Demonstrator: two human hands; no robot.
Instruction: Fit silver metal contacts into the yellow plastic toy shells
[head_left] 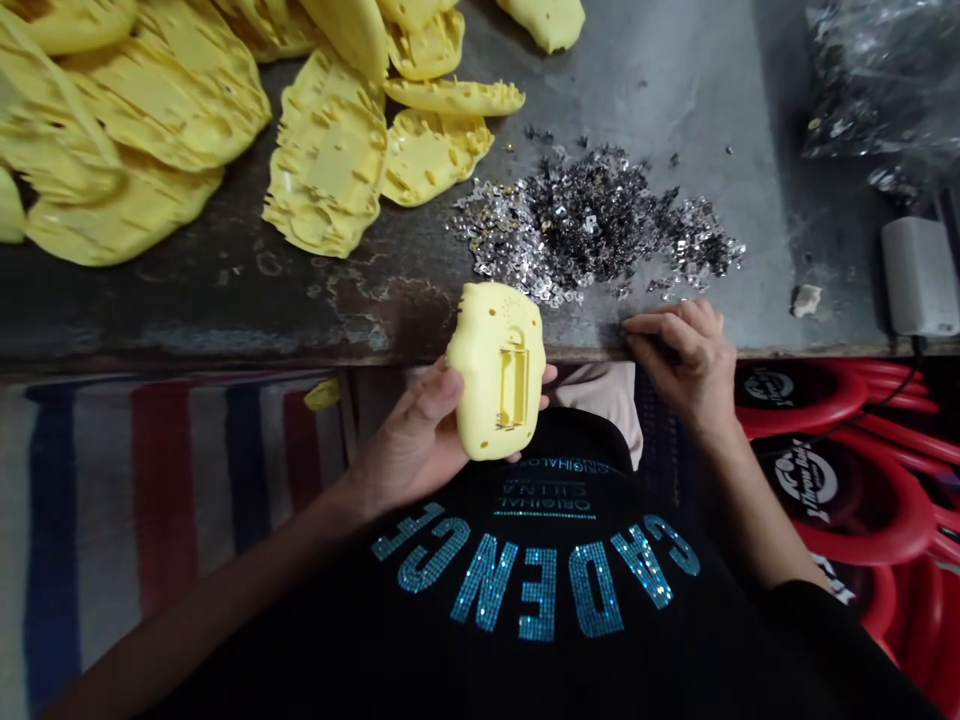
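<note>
A hollow yellow plastic shell (496,370) is held in the left hand (409,445) just off the near edge of the grey metal-topped worktop (225,320), its inner face turned up, with a small rectangular compartment (514,385) moulded into it. The shell is gripped with the hand wrapped wide around it: the thumb (439,392) is pressed on its near side, while the other fingers are mostly hidden behind it, with one fingertip (550,375) showing at the far side. The right hand (679,365) is kept apart, resting at the worktop edge with its fingers (660,325) curled and touching the metal. Something dark may be pinched beneath them, but this is hidden and cannot be made out. A heap of small silvery metal pieces (592,225) is spread just beyond the hands, and further yellow shells (326,150) are piled at the far left, cut off by the frame. Red rings (847,510) lie below the worktop on the right, partly cut off, and a striped cloth (97,500) is seen on the left.
</note>
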